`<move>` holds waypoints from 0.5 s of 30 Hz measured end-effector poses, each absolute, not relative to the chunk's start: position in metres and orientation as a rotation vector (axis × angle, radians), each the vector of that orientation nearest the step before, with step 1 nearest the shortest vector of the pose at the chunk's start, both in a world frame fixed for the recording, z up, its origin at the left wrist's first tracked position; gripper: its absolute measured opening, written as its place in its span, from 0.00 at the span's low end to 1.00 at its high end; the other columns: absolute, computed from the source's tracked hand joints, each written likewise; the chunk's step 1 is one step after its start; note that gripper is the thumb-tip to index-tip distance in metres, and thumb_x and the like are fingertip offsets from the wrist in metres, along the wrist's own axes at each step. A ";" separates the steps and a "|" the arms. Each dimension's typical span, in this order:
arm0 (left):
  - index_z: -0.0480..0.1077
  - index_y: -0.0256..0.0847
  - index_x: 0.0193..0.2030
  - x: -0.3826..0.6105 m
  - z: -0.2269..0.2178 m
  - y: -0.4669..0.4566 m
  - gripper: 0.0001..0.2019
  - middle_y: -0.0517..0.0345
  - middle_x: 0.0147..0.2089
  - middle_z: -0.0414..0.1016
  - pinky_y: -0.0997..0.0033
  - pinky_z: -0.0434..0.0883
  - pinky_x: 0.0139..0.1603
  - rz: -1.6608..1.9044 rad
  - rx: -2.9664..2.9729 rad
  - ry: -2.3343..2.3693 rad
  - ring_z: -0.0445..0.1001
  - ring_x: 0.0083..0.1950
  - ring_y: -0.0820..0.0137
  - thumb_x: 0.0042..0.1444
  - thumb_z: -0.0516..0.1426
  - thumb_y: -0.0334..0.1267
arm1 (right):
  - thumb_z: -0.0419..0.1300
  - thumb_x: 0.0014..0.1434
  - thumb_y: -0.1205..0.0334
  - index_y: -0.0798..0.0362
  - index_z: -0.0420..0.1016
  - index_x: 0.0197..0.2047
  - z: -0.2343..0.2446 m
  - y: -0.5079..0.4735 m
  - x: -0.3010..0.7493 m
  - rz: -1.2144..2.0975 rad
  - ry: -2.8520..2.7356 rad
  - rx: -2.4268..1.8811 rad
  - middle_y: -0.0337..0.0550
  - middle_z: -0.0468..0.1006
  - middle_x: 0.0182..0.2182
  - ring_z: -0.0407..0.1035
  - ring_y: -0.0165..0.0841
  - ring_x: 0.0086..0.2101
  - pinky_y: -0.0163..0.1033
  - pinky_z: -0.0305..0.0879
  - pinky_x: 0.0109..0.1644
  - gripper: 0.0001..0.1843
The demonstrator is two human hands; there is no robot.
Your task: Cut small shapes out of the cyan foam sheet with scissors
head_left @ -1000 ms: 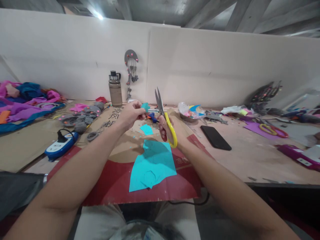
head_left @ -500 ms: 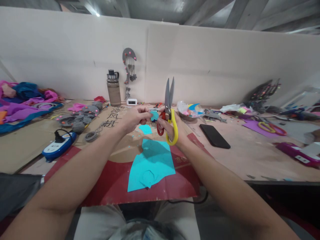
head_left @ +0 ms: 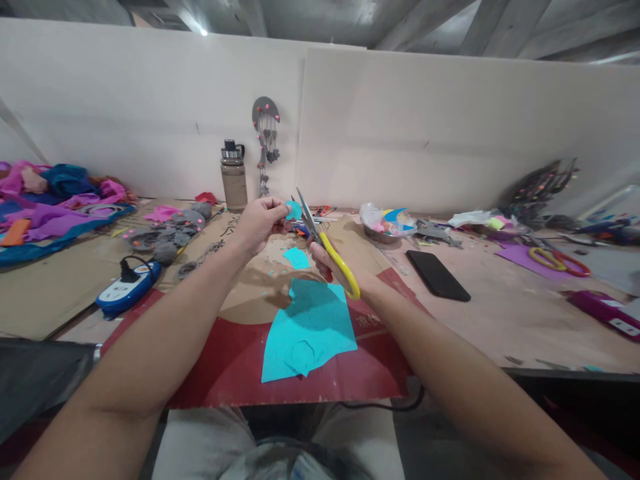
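Pinched in my left hand (head_left: 266, 223) is a small turquoise felt-like piece (head_left: 294, 211) with a rounded outline. My right hand (head_left: 330, 261) grips the scissors (head_left: 336, 253), which have one yellow and one red handle. Their blades are slightly apart and point up and left, close to the right edge of the small piece. Below my hands a large turquoise sheet (head_left: 320, 317) lies on the cardboard, with a loose scrap on its lower part. A smaller turquoise scrap (head_left: 297, 258) rests just beyond it.
Cardboard (head_left: 220, 373) covers the table in front of me. A power strip (head_left: 127, 290) and grey felt pieces are at left, a bottle (head_left: 233, 180) behind. On the right are a phone (head_left: 437, 275), a bowl of scraps (head_left: 385, 223) and a second pair of scissors (head_left: 560, 260).
My hands have moved apart, the left one slightly up. The scissors have turned from upright to pointing up-left, with their blades now beside the small turquoise piece.
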State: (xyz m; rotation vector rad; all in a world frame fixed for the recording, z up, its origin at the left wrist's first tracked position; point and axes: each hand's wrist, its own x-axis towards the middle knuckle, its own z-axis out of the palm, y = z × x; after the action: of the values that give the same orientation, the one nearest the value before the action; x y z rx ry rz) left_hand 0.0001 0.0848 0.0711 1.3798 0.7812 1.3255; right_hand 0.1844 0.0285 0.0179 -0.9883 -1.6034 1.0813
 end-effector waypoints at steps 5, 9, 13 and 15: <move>0.67 0.38 0.23 -0.001 0.071 0.085 0.11 0.62 0.19 0.68 0.78 0.66 0.23 1.289 1.437 0.814 0.68 0.20 0.77 0.48 0.66 0.33 | 0.58 0.62 0.34 0.48 0.64 0.40 0.008 0.032 0.185 1.090 -1.701 -0.976 0.30 0.58 0.22 0.55 0.27 0.20 0.33 0.53 0.20 0.24; 0.67 0.38 0.23 -0.002 0.070 0.087 0.11 0.61 0.19 0.69 0.78 0.66 0.24 1.286 1.456 0.826 0.69 0.21 0.77 0.48 0.66 0.33 | 0.58 0.62 0.32 0.48 0.63 0.41 0.004 0.034 0.186 1.176 -1.680 -0.965 0.29 0.57 0.22 0.52 0.25 0.19 0.31 0.52 0.19 0.26; 0.67 0.38 0.23 -0.002 0.071 0.087 0.12 0.61 0.19 0.69 0.78 0.66 0.23 1.282 1.460 0.814 0.69 0.20 0.77 0.48 0.67 0.33 | 0.58 0.62 0.32 0.47 0.64 0.42 0.006 0.033 0.187 1.205 -1.666 -0.980 0.29 0.58 0.23 0.53 0.25 0.18 0.31 0.51 0.18 0.26; 0.67 0.38 0.23 -0.002 0.072 0.086 0.12 0.62 0.19 0.68 0.79 0.66 0.23 1.283 1.456 0.812 0.69 0.20 0.77 0.48 0.66 0.32 | 0.57 0.62 0.31 0.48 0.63 0.42 0.007 0.031 0.187 1.197 -1.673 -0.986 0.30 0.59 0.23 0.53 0.24 0.18 0.31 0.51 0.18 0.26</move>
State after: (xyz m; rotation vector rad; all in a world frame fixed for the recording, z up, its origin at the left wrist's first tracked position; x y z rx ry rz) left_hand -0.0018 0.0858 0.0718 1.4564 0.8115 1.2829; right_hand 0.1867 0.0314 0.0070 -0.9863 -1.6734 1.1968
